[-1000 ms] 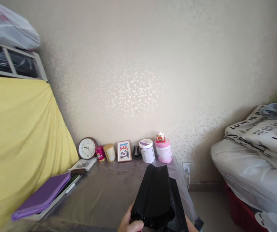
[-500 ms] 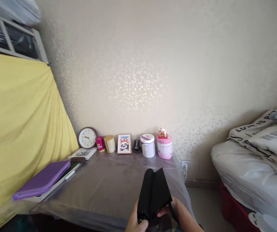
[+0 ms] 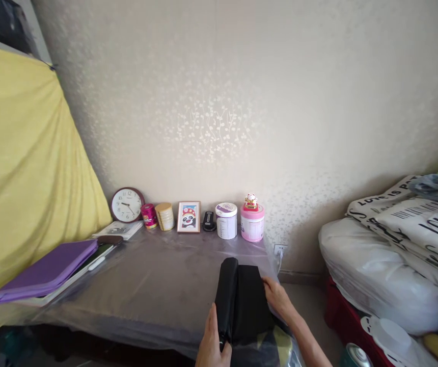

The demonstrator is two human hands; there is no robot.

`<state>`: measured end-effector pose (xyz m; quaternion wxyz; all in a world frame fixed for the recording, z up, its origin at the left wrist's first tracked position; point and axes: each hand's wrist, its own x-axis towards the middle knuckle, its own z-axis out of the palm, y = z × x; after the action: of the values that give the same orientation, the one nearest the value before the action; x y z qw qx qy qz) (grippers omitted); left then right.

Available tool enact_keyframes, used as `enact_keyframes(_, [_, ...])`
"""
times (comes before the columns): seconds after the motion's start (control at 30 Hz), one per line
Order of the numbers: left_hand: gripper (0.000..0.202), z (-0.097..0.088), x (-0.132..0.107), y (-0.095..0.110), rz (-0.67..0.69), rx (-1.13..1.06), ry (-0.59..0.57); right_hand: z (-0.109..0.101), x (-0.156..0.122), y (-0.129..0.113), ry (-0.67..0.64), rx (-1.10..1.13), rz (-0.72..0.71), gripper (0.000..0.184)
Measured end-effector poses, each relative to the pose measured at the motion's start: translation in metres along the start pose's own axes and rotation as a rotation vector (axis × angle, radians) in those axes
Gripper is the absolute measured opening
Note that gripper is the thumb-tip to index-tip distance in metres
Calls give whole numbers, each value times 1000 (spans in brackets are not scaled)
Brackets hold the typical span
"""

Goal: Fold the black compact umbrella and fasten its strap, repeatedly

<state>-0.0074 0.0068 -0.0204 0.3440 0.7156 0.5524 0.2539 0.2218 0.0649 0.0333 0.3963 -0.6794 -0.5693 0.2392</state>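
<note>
In front of me, over the near right part of the table, is a black folded item [image 3: 244, 306]. It has a thick rounded roll along its left side and a wide flat flap to the right; its exact kind I cannot make out. My left hand [image 3: 214, 339] is closed on the roll's lower left, thumb at the bottom end. Fingers of my right hand [image 3: 276, 295] grip the flap's right edge, partly hidden behind it. Beneath the flap's lower right corner, something yellow under clear plastic [image 3: 282, 344] shows.
Along the back of the plastic-covered table [image 3: 146, 285] stand a round clock [image 3: 127, 205], a framed panda picture [image 3: 189, 217], a white tub [image 3: 227, 221] and a pink tub [image 3: 252, 224]. A purple folder [image 3: 47, 270] lies left. Bagged bedding [image 3: 379, 270] is piled right.
My right hand has come from beneath the black item up to its right edge. The flap has turned flatter and faces me more. The view has shifted right and down.
</note>
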Motion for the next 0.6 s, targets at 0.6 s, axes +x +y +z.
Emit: enact_keyframes(0.6, [85,-5,-11,31,-115,130,-7,10,1,16,-3,-183,126,25])
